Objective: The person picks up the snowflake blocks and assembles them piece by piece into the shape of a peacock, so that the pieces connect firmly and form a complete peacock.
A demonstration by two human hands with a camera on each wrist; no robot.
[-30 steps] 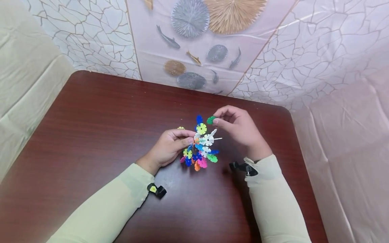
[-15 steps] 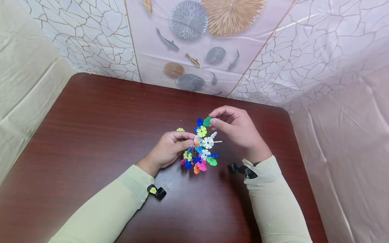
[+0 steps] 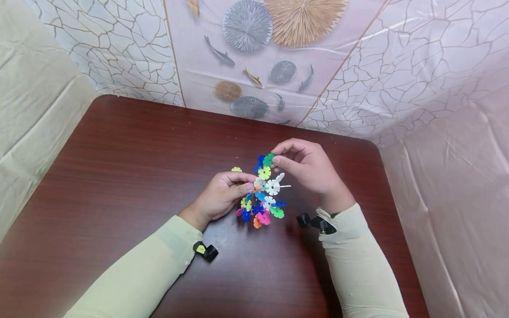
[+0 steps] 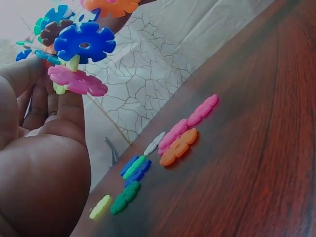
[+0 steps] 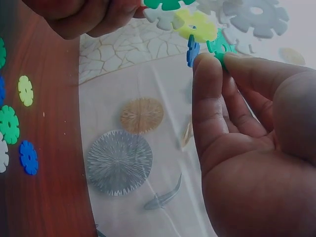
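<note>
My left hand (image 3: 222, 192) grips a cluster of interlocked plastic snowflake discs (image 3: 272, 187) above the table, in blue, white, yellow, pink, orange and green. Between thumb and forefinger my right hand (image 3: 312, 170) pinches a green snowflake disc (image 3: 268, 159) by its edge. In the head view that disc overlaps the cluster's top, beside a blue disc (image 3: 261, 160) and a yellow disc (image 3: 264, 172). The right wrist view has the green disc (image 5: 220, 47) right by the yellow one (image 5: 196, 24); whether their slots are joined, I cannot tell. Curled fingers of the left hand (image 4: 44, 163) hide part of the cluster.
Several loose snowflake discs lie on the dark red-brown table (image 3: 131, 145), among them a pink one (image 4: 203, 109), an orange one (image 4: 178, 147) and a dark green one (image 4: 125, 197). Patterned cloth (image 3: 131, 48) hangs behind the table, and plain cloth at both sides.
My right hand has moved a little left with the green disc, from apart from the cluster to overlapping its top. The left hand still holds the cluster in nearly the same place.
</note>
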